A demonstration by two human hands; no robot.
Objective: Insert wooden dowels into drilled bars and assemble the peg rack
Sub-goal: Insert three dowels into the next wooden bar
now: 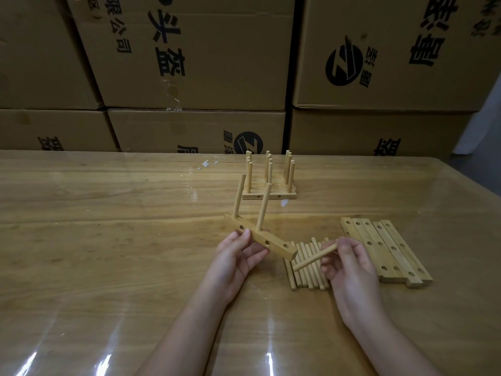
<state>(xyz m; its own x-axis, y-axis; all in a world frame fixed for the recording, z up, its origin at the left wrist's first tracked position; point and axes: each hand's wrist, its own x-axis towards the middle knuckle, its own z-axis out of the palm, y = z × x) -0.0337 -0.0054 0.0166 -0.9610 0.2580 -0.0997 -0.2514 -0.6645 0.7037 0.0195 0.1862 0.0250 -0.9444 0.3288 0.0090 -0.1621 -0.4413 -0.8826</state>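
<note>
Stacked cardboard boxes with printed lettering wall off the back of a glossy wooden table. Left of centre, the left hand pinches a drilled bar between thumb and fingers and holds it clear of the table, tilted with its near end toward the other hand, probably to present the empty holes. Two dowels already stand in its far half, the left peg and the second peg. Behind it a finished peg rack sits well apart, out of the way. Loose dowels lie side by side just beneath the bar's near end, within easy reach. Above them the right hand pinches one dowel in its fingertips, free end aimed toward the bar, seemingly to seat it next. Spare drilled bars lie in a row at the right.
</note>
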